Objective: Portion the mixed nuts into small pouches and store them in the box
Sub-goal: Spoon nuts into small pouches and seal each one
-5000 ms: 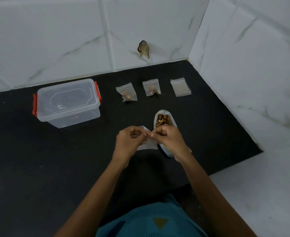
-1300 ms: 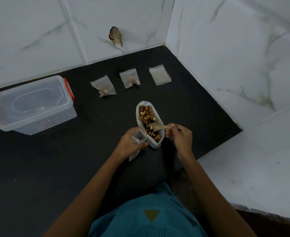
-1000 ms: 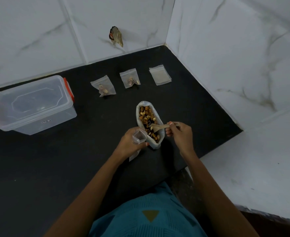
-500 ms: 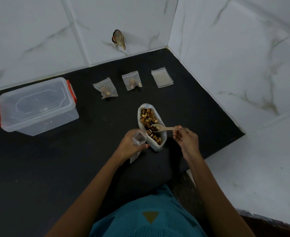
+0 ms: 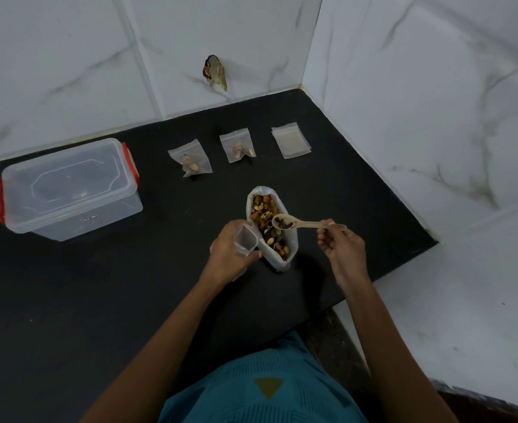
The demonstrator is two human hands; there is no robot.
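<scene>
Right hand (image 5: 341, 245) pinches a spoon (image 5: 300, 223) of nuts above the open nut bag (image 5: 275, 255).
Left hand (image 5: 230, 254) grips a small pouch (image 5: 245, 239) (mouth held open) just beside the bag; two filled pouches (image 5: 190, 160) (image 5: 237, 145), one flat pouch (image 5: 291, 141) and the lidded box (image 5: 65, 187) lie farther back on the desk (image 5: 99, 300).

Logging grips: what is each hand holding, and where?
The left hand holds the open small pouch round its body; the right hand pinches the spoon at its handle end.
</scene>
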